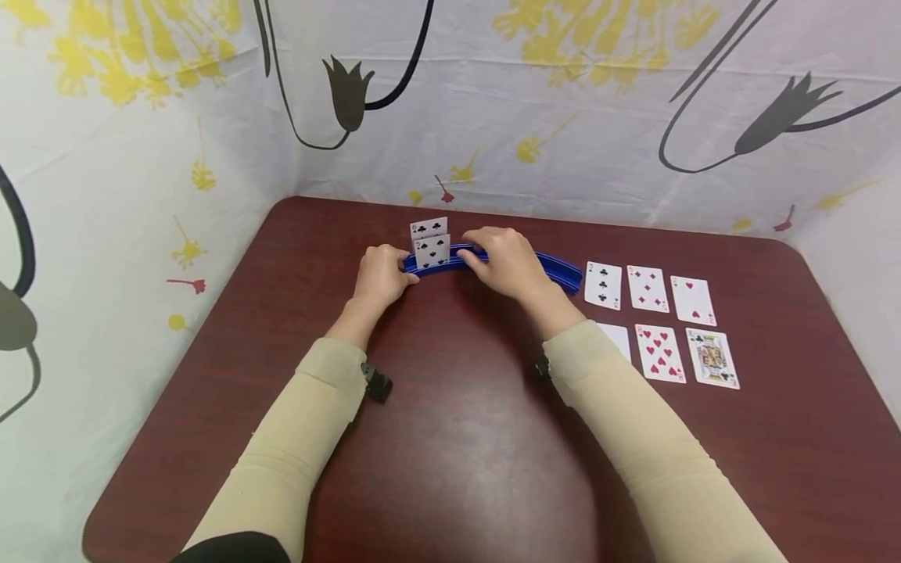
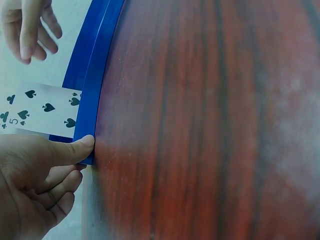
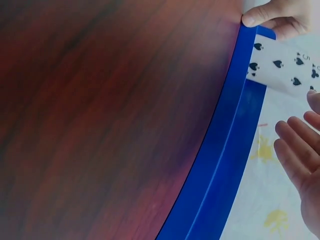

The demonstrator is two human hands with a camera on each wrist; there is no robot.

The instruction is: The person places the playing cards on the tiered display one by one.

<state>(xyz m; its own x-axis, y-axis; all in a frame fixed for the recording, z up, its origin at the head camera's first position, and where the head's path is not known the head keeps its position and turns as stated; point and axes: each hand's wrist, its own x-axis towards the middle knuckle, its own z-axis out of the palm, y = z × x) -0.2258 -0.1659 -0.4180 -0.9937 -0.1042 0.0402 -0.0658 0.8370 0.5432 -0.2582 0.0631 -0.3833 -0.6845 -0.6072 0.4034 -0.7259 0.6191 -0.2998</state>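
Curved blue plastic rack's (image 1: 562, 274) best steadied near wooden tabletop's (image 1: 457, 375) far edge: left hand (image 1: 380, 274) clamped on it, right hand's (image 1: 510, 262) fingers apart.

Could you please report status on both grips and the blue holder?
Left grip pinching blue holder, left end. Right grip open, empty. Two cards standing in holder. No obstruction visible.

You wear pale beige sleeves (image 1: 288, 446), lightly creased, reaching your wrists. A small, boxy black camera (image 1: 378, 385) sits at your left cuff (image 1: 338, 361); a second black camera (image 1: 542, 366) shows at the right.
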